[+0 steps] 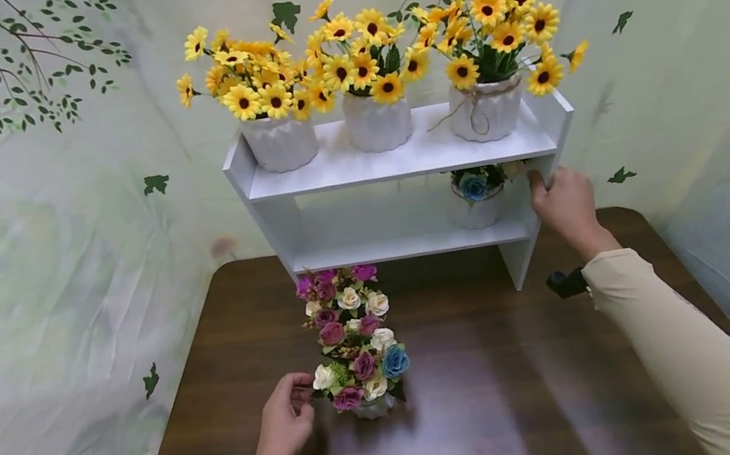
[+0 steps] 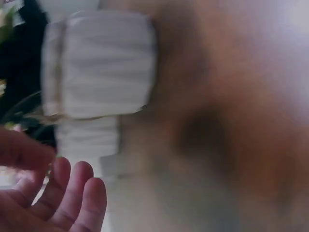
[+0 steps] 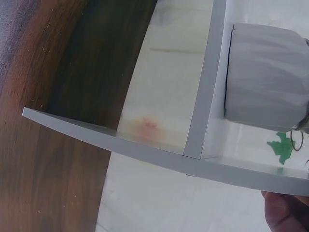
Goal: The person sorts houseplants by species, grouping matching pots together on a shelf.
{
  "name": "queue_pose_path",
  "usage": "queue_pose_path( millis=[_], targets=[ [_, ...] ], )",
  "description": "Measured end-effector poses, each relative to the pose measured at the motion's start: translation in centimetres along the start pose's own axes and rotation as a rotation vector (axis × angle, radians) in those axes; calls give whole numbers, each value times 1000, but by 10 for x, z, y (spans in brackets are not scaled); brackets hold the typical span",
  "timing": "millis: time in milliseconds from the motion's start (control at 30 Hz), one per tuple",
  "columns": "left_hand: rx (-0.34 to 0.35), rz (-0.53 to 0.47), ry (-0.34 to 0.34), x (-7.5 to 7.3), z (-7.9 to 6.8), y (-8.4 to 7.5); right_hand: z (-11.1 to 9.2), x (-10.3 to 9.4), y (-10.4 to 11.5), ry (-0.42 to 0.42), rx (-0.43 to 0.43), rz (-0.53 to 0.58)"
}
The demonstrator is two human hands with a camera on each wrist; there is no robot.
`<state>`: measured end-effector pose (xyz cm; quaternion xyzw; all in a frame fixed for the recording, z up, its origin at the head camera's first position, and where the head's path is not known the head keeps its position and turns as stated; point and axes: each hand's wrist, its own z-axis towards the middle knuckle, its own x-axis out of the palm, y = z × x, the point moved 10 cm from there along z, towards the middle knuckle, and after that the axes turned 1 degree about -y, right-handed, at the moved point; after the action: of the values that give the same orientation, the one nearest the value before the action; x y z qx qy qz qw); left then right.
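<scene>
My left hand (image 1: 285, 426), its fingers loosely bent, is beside a front pot of artificial roses (image 1: 363, 369). Its fingertips are at the leaves, with the thumb apart. The left wrist view shows the white ribbed pot (image 2: 104, 63) past my fingers (image 2: 91, 203), a second white pot (image 2: 89, 137) behind it. My right hand (image 1: 567, 206) grips the right side panel of a white two-tier shelf (image 1: 398, 165), thumb at the panel's front edge. In the right wrist view, part of that hand (image 3: 285, 212) shows against the panel's outer face; its other fingers are hidden.
Three white pots of yellow sunflowers (image 1: 267, 75) stand on the upper tier. A pot with a blue rose (image 1: 474, 189) sits at the right of the lower tier. Purple and cream roses (image 1: 342, 308) stand before the shelf on the brown table (image 1: 476, 370). A leaf-printed cloth (image 1: 86, 250) hangs behind.
</scene>
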<state>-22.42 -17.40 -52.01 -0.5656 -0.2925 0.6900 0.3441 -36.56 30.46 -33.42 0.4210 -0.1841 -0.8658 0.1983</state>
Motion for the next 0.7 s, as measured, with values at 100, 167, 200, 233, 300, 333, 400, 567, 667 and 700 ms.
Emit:
queue_pose_path(
  millis=[100,167,200,233,300,333,400,567,667,700],
  targets=[
    [-48,-33,52,17,-6,13,0,-1,-1,1,4,0],
    [-61,-52,70,25,-9,17,0,-2,-2,6,5,6],
    [-59,-54,78,29,-10,17,0,-2,-2,7,6,6],
    [-59,-50,81,31,-12,18,-1,-2,-1,9,6,10],
    [-57,-36,92,36,-14,19,-1,-1,0,12,5,12],
    [-55,-32,100,38,-15,18,-1,0,0,12,2,13],
    [-58,-20,114,43,-15,18,-2,0,1,12,-2,10],
    [-35,-42,127,57,-11,13,-2,0,0,11,-2,8],
    [-9,-53,125,66,-10,8,-2,0,-1,8,3,7],
    [-11,-56,126,69,-10,7,-2,0,-1,7,4,3]
  ],
)
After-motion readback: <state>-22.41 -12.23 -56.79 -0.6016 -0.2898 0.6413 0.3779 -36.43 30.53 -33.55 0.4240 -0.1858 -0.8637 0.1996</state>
